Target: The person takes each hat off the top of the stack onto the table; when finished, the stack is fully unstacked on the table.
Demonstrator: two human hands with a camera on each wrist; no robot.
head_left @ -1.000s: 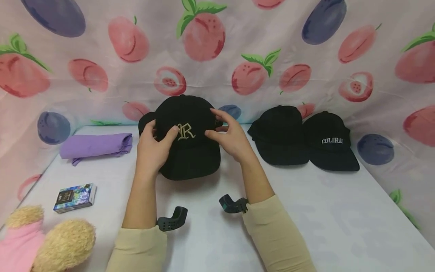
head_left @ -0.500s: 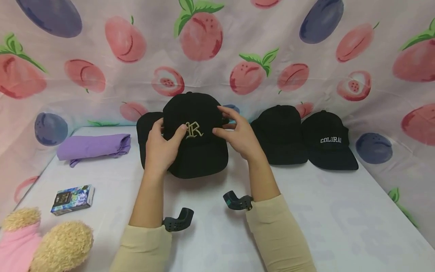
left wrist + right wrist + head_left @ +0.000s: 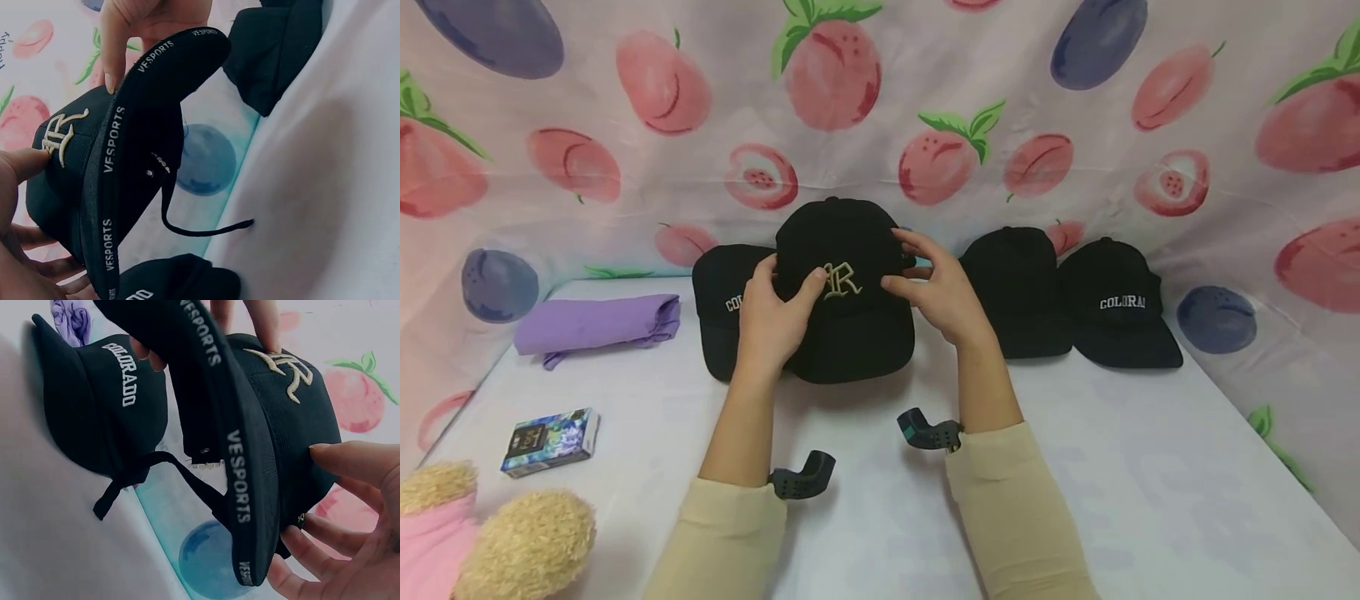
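Observation:
A black baseball cap [image 3: 842, 342] with a gold embroidered emblem is held up between both hands. My left hand [image 3: 771, 321] grips its left side, thumb on the front by the emblem. My right hand [image 3: 943, 292] grips the opposite side, thumb on the front and fingers behind. In the left wrist view the underside edge of the brim [image 3: 112, 162] shows white VESPORTS lettering, and a loose strap [image 3: 200, 232] hangs from the cap. Behind and left of it stands another black cap [image 3: 718, 308], whose COLORADO lettering [image 3: 125, 375] reads in the right wrist view.
Two more black caps stand at the right: a cap without visible lettering [image 3: 1018, 292] and a lettered one [image 3: 1120, 304]. At the left lie a folded purple cloth [image 3: 595, 325], a small patterned box [image 3: 550, 442] and a fuzzy toy in pink [image 3: 523, 542]. A fruit-printed curtain [image 3: 865, 167] backs the table.
Both hands have carried the emblem cap to the right and slightly up. More of the COLORADO cap behind it now shows, while the unlettered cap at the right is partly covered.

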